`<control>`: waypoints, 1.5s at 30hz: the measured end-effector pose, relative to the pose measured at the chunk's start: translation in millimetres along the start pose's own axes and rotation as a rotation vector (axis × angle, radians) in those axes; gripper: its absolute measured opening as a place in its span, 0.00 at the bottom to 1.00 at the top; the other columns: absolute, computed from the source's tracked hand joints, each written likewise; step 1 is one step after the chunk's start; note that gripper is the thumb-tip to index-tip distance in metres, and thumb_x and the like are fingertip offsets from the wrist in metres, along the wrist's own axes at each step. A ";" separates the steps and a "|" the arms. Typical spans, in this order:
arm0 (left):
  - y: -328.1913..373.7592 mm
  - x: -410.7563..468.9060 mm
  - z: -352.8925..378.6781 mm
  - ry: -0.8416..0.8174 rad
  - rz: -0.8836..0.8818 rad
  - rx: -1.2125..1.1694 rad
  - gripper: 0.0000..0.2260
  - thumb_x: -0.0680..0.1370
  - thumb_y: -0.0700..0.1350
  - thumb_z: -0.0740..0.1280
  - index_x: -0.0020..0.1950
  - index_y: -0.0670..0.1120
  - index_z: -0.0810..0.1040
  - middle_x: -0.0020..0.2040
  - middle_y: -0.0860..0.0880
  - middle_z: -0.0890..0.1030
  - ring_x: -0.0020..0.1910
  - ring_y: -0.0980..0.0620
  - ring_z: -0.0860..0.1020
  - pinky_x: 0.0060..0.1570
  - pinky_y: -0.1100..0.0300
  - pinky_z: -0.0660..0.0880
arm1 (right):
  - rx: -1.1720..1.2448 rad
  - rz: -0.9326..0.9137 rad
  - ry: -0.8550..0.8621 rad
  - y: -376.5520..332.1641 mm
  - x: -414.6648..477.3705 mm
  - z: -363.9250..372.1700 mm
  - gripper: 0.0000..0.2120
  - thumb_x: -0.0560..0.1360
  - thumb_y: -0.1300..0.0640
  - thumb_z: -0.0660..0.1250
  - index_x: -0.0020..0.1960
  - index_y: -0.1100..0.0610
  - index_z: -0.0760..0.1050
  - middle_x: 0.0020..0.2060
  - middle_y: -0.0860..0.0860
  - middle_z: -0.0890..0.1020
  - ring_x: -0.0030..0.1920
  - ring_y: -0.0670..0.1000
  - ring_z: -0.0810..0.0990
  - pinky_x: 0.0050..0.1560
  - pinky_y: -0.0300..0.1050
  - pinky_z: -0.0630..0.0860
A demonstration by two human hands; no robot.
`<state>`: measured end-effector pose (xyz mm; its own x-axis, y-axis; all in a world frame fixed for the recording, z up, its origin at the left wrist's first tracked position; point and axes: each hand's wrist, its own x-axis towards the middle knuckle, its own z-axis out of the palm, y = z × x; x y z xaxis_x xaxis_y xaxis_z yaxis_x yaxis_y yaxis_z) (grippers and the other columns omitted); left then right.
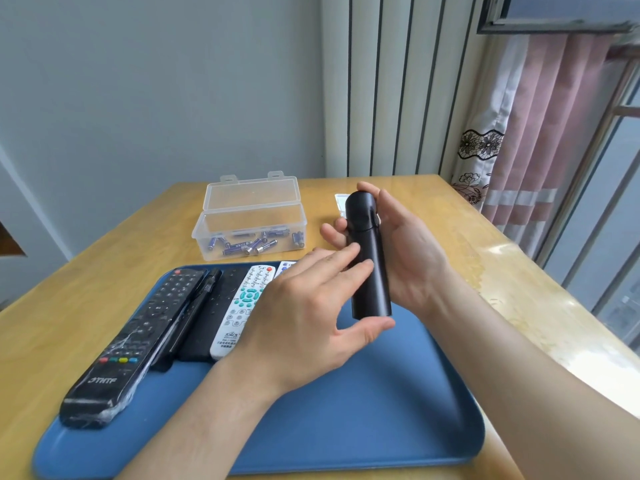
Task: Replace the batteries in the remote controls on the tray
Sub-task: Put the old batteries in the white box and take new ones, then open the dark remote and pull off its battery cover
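Note:
My right hand point(405, 251) holds a slim black remote point(369, 258) upright above the blue tray point(346, 410), back side facing me, fingers wrapped behind it. My left hand point(304, 313) lies against the remote's back with straight fingers, its thumb under the lower end. On the tray's left lie a large black remote in plastic wrap point(135, 344), two narrow black remotes point(207, 317), a white remote point(244, 306) and the tip of another white one point(285, 266), partly hidden by my left hand.
A clear plastic box point(249, 220) with its lid up holds several blue batteries point(252, 242) behind the tray. A white slip point(341, 199) lies on the wooden table behind the held remote. Curtain and window stand at the right.

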<state>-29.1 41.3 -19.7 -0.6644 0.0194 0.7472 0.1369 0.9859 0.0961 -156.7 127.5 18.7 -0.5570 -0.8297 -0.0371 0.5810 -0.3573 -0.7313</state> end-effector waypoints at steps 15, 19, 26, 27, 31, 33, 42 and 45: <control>-1.5 -2.3 3.4 -0.099 -0.260 -0.150 0.30 0.63 0.57 0.73 0.65 0.51 0.78 0.66 0.55 0.75 0.65 0.54 0.74 0.65 0.55 0.69 | -0.010 -0.131 0.057 12.0 1.4 0.5 0.11 0.81 0.49 0.61 0.62 0.46 0.74 0.35 0.56 0.76 0.45 0.62 0.84 0.58 0.68 0.74; -1.3 1.2 1.2 -0.079 -0.204 -0.143 0.27 0.69 0.59 0.67 0.66 0.51 0.76 0.59 0.55 0.81 0.57 0.54 0.77 0.54 0.56 0.76 | -0.112 -0.166 0.098 -0.9 3.4 -0.8 0.16 0.81 0.59 0.54 0.64 0.47 0.73 0.39 0.58 0.74 0.49 0.62 0.83 0.58 0.68 0.73; 8.0 -3.9 1.5 -0.237 -0.119 -0.006 0.09 0.75 0.48 0.64 0.53 0.53 0.79 0.35 0.54 0.80 0.37 0.48 0.78 0.35 0.53 0.77 | -1.218 -0.211 0.257 -23.5 -7.2 -21.5 0.21 0.75 0.59 0.69 0.66 0.48 0.70 0.38 0.50 0.75 0.39 0.55 0.80 0.44 0.54 0.83; 8.5 -5.2 3.8 -0.296 -0.109 -0.020 0.09 0.75 0.48 0.62 0.52 0.53 0.80 0.39 0.55 0.82 0.41 0.49 0.78 0.38 0.51 0.78 | -1.407 -0.177 0.298 -21.6 -6.7 -27.2 0.23 0.74 0.57 0.70 0.67 0.48 0.70 0.41 0.49 0.76 0.38 0.52 0.78 0.38 0.47 0.81; 16.6 -8.0 9.1 -0.536 -0.075 0.009 0.13 0.80 0.52 0.57 0.62 0.54 0.74 0.57 0.57 0.77 0.56 0.53 0.71 0.55 0.53 0.73 | -1.891 -0.081 0.376 -6.2 -4.6 -36.9 0.26 0.73 0.50 0.70 0.69 0.51 0.69 0.58 0.53 0.79 0.52 0.55 0.77 0.42 0.43 0.70; 21.5 -5.2 11.4 -0.557 -0.060 0.050 0.14 0.80 0.54 0.57 0.64 0.53 0.72 0.58 0.57 0.75 0.58 0.53 0.70 0.57 0.53 0.71 | -1.952 -0.103 0.385 -1.4 -2.4 -37.2 0.23 0.73 0.52 0.69 0.66 0.54 0.72 0.56 0.54 0.80 0.53 0.57 0.78 0.44 0.44 0.72; 35.0 8.1 19.3 -0.708 -0.097 0.042 0.17 0.80 0.56 0.58 0.68 0.56 0.67 0.61 0.57 0.73 0.58 0.51 0.69 0.57 0.49 0.72 | -2.283 -0.159 0.322 4.0 3.2 -44.6 0.08 0.74 0.58 0.63 0.51 0.58 0.76 0.48 0.56 0.82 0.49 0.59 0.78 0.43 0.45 0.68; 34.8 10.7 14.5 -0.643 -0.154 0.106 0.15 0.80 0.56 0.57 0.64 0.55 0.71 0.56 0.54 0.74 0.58 0.50 0.68 0.54 0.51 0.72 | -2.434 -0.166 0.266 3.3 -0.7 -42.8 0.06 0.77 0.58 0.61 0.52 0.58 0.74 0.50 0.55 0.80 0.54 0.57 0.75 0.48 0.45 0.63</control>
<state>-42.0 78.2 -17.9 -0.9807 -0.0598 0.1862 -0.0455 0.9957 0.0804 -179.8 145.2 -12.9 -0.6469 -0.7437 0.1688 -0.7357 0.6668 0.1183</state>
